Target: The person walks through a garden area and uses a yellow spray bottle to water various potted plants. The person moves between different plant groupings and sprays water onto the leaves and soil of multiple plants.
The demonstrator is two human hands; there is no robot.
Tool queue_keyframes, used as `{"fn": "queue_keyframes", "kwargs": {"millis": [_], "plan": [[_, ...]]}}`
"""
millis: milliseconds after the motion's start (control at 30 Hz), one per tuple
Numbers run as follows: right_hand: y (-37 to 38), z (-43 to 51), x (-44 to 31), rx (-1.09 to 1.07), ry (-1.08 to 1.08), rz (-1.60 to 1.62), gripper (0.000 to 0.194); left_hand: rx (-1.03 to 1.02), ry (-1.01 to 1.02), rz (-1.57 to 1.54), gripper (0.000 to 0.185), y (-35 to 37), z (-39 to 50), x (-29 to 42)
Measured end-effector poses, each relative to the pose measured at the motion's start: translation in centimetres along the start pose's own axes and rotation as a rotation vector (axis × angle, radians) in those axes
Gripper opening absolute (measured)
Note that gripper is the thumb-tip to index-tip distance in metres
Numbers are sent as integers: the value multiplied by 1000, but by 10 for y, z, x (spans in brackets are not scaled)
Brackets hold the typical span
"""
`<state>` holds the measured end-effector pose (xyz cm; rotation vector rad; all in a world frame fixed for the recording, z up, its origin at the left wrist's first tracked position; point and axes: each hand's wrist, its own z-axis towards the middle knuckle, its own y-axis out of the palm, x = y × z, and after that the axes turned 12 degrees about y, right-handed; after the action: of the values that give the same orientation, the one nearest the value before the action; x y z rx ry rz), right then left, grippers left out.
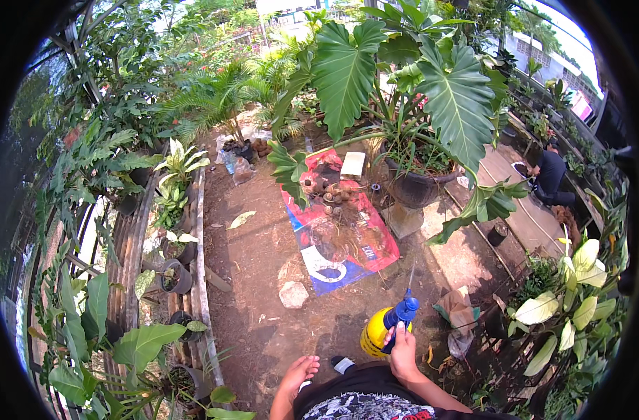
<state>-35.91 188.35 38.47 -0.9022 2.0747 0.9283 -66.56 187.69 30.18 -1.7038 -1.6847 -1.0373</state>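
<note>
My right hand (pixel 403 352) grips the blue handle of a yellow pump sprayer (pixel 373 332). The sprayer is held in front of my right side, and its thin wand (pixel 411 273) points away from me. My left hand (pixel 300 371) hangs at my left side with nothing in it, its fingers loosely curled. Beyond the sprayer a red and blue plastic sack (pixel 372 210) is spread on the soil. Round brown bulbs or tubers (pixel 330 197) and dry roots (pixel 332 231) lie on it. A pale block (pixel 353 165) rests by the sack's far edge.
A large-leaved plant in a dark pot (pixel 419 181) stands right of the sack. Slatted wooden benches (pixel 200 262) with potted plants line the left. A pale stone (pixel 293 295) lies on the soil. Crumpled bags (pixel 458 320) are near my right. Another person (pixel 550 176) crouches at far right.
</note>
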Motion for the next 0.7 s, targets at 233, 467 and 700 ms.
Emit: {"fn": "queue_keyframes", "kwargs": {"millis": [233, 467, 700], "plan": [[1, -13, -7, 11, -94, -82, 44, -160, 21, 67, 35, 11, 20, 22], [14, -14, -4, -106, -48, -172, 46, -351, 353, 402, 52, 25, 37, 33], [48, -15, -8, -587, 50, -863, 51, -159, 895, 690, 100, 39, 19, 59]]}}
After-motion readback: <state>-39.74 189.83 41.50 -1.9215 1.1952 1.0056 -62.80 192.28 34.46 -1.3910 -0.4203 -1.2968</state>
